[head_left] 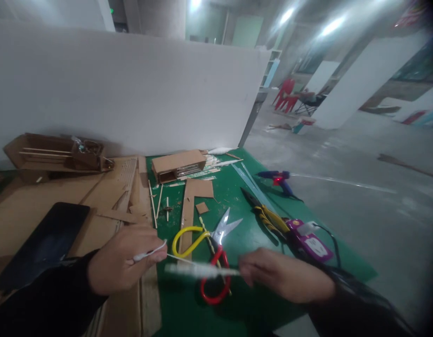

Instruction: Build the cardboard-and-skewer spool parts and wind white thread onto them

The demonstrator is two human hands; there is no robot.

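My left hand [127, 257] is closed, pinching a white string [149, 252] whose loose end curls over the fingers. From there the string runs taut to the right, towards a thin stick [233, 272] with white string wound around it, blurred by motion. My right hand [284, 277] is closed around the stick's right end. Below the stick, on the green tabletop [188, 313], lie open scissors [221, 234] with one yellow and one red handle. A thin yellowish twisted strand [206, 229] passes under the scissors.
Pliers [268, 217], a purple power strip [311, 241] and a blue glue gun [279, 180] lie to the right. Behind are a small cardboard box [177, 164] and cardboard pieces [198, 187]. A black phone-like slab [44, 241] and a larger cardboard structure [44, 152] are left. A white panel [132, 89] stands behind.
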